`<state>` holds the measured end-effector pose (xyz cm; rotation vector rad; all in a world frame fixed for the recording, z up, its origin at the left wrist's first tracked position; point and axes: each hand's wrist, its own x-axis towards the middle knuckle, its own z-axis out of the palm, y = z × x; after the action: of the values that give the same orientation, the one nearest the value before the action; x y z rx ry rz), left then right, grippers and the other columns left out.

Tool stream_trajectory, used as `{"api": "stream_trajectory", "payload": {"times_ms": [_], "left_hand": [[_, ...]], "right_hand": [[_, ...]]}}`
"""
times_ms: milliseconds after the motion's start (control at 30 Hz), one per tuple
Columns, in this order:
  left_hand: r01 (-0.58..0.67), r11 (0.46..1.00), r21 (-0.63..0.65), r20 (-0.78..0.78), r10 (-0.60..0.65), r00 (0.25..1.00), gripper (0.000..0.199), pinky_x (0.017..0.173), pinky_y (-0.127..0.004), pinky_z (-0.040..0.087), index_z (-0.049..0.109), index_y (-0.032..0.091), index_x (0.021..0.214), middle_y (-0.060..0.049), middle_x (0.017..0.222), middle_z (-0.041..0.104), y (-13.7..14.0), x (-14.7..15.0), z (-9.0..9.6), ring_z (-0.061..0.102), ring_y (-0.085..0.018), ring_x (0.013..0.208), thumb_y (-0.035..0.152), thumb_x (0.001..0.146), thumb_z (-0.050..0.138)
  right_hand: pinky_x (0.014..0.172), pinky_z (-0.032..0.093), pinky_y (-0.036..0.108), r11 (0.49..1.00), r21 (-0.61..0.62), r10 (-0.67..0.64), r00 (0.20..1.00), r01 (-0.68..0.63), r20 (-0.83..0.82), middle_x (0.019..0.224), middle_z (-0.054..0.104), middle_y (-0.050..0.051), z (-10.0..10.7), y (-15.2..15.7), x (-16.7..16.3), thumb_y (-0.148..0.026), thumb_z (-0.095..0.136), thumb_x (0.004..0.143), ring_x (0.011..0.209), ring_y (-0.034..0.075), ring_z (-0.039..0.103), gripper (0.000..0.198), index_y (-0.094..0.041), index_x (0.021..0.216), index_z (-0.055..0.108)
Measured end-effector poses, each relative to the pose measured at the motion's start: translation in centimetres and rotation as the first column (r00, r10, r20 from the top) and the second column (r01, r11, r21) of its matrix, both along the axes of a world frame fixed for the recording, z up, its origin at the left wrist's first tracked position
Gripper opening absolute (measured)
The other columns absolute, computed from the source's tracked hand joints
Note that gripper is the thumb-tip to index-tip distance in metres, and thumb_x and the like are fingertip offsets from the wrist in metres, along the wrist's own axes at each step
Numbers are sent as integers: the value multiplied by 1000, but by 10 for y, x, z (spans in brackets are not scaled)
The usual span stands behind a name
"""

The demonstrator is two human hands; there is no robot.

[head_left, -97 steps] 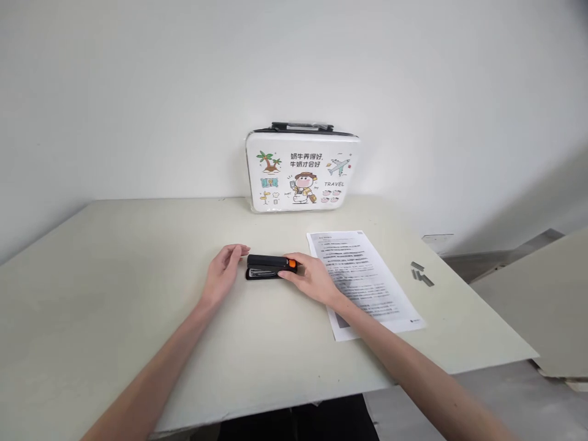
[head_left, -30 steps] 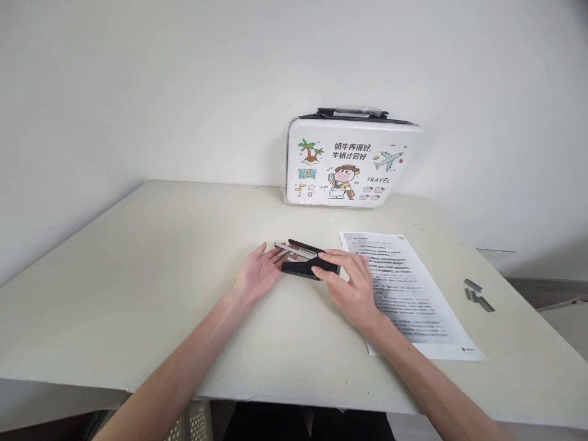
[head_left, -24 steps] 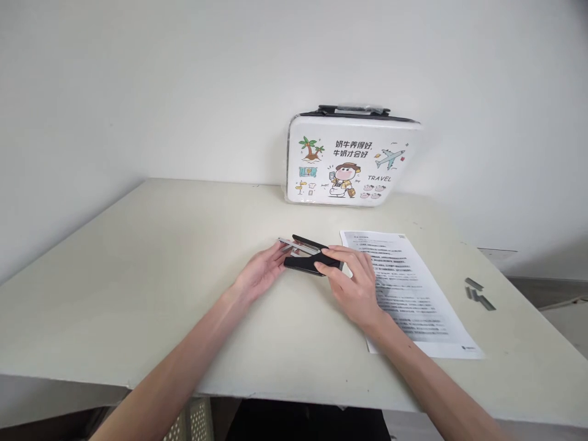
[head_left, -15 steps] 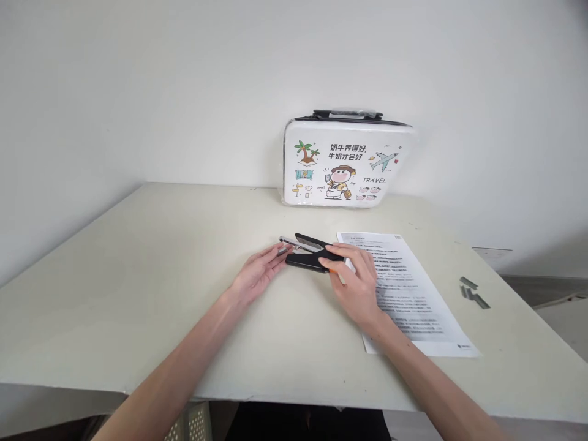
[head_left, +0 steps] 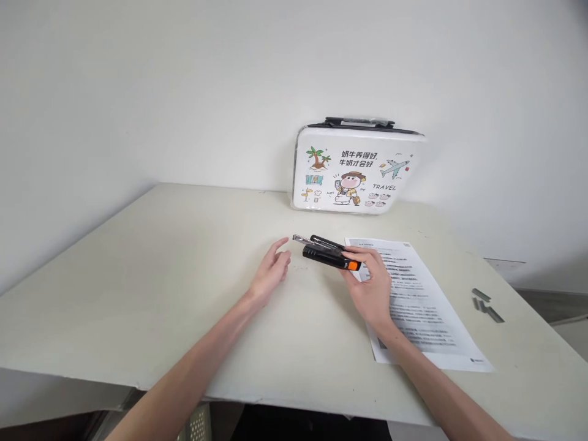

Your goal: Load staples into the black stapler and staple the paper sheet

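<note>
My right hand [head_left: 370, 282] grips a black stapler [head_left: 324, 256] with an orange patch at its rear end, above the table. The stapler is swung apart: its metal staple tray [head_left: 305, 240] sticks out to the left between the top cover and the base. My left hand [head_left: 271, 272] is just left of the tray's tip. Its index finger reaches toward that tip, and the other fingers are partly curled. I see nothing held in it.
A printed sheet of paper [head_left: 427, 306] lies beneath and beyond my right hand. Several short staple strips [head_left: 487, 306] are on the table at the right. A white cartoon-print case [head_left: 358, 171] stands against the wall at the back of the table [head_left: 138, 294].
My left hand has drawn back from the stapler, and the grey staple strip in its fingers no longer shows. My right hand has turned the stapler, bringing its orange patch into view.
</note>
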<state>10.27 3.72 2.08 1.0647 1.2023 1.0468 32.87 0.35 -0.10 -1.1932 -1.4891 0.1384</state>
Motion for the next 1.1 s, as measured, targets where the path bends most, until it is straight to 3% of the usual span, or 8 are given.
{"api": "stream_trajectory", "payload": {"times_ms": [167, 367, 533, 633, 700, 800, 933, 1100], "left_hand": [[96, 983, 154, -235, -58, 970, 64, 64, -27, 37, 54, 26, 153, 6, 74, 45, -2, 4, -7, 44, -14, 65, 38, 90, 59], [258, 942, 217, -210, -213, 954, 63, 67, -27, 37, 61, 18, 146, 6, 73, 44, -5, 9, -13, 43, -12, 65, 36, 85, 66], [46, 998, 38, 136, -51, 989, 48, 55, -24, 30, 70, 19, 129, 8, 69, 41, -7, 7, -6, 36, -10, 58, 31, 82, 74], [-6, 991, -136, 500, 74, 863, 32, 47, -21, 20, 72, 13, 107, 9, 65, 34, -2, 3, -5, 27, -7, 52, 28, 79, 79], [-5, 980, -200, 618, 130, 775, 25, 45, -20, 20, 69, 13, 97, 10, 64, 33, 2, 0, -5, 25, -6, 50, 26, 78, 78], [-22, 969, -248, 672, 188, 717, 17, 42, -18, 23, 66, 13, 93, 9, 63, 36, 7, -5, -7, 26, -5, 46, 28, 84, 70], [-56, 950, -308, 712, 269, 649, 29, 46, -20, 38, 68, 10, 100, -2, 74, 58, 8, -8, -8, 47, -8, 50, 32, 99, 48], [-89, 928, -363, 749, 347, 565, 42, 74, -28, 58, 66, 8, 119, -21, 114, 73, 8, -8, -6, 75, -23, 93, 35, 107, 36]], "right_hand": [[99, 52, 48, 1000, -19, 9, 999, -10, -47, 115, 74, 8, 0, 0, -2, -25, 74, 90, 110, 27, 68, 13, -25, 102, 72], [98, 52, 46, 995, -95, 6, 995, -16, -101, 112, 75, 7, -3, 1, 0, -36, 77, 89, 107, 27, 70, 20, -25, 105, 73], [98, 53, 48, 961, -257, 19, 957, -97, -289, 112, 77, 8, -10, 19, -5, -42, 83, 79, 103, 27, 72, 34, -23, 106, 72], [95, 55, 46, 931, -300, 83, 922, -207, -377, 109, 77, 9, -13, 46, -18, -46, 86, 74, 97, 26, 72, 42, -22, 104, 71], [95, 55, 47, 921, -310, 123, 930, -237, -345, 106, 78, 9, -14, 69, -32, -50, 84, 74, 95, 27, 72, 44, -21, 104, 71], [98, 55, 47, 904, -305, 214, 935, -300, -284, 107, 78, 9, -16, 103, -62, -54, 80, 76, 96, 27, 71, 45, -22, 105, 70], [91, 58, 44, 865, -309, 326, 910, -396, -255, 106, 78, 8, -21, 140, -102, -58, 80, 73, 93, 27, 73, 49, -22, 106, 70], [89, 60, 44, 832, -333, 407, 897, -443, -175, 100, 78, 7, -18, 160, -116, -54, 81, 74, 91, 26, 74, 44, -23, 103, 70]]}}
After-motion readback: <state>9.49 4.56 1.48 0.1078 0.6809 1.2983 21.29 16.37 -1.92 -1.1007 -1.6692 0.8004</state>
